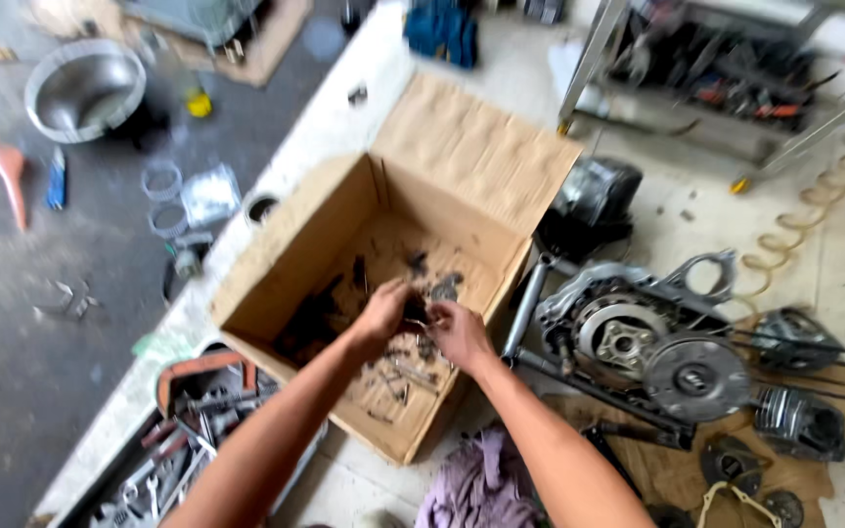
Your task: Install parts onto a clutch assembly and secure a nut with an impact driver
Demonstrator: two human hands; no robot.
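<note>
Inside cardboard box (462,147) | left hand (381,315), right hand (459,332) pinching small dark part (415,311), blurred

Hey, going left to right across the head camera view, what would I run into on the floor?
Orange funnel → metal bowl → tool tray → cardboard box, with the left hand and the right hand inside it → engine case → engine cylinder.

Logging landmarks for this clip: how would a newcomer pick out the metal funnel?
Start at the open brown cardboard box where both hands work, then look to the far upper-left, across the dark concrete floor. The wide, shiny silver metal funnel sits there; the orange plastic funnel below it is far smaller.
</note>
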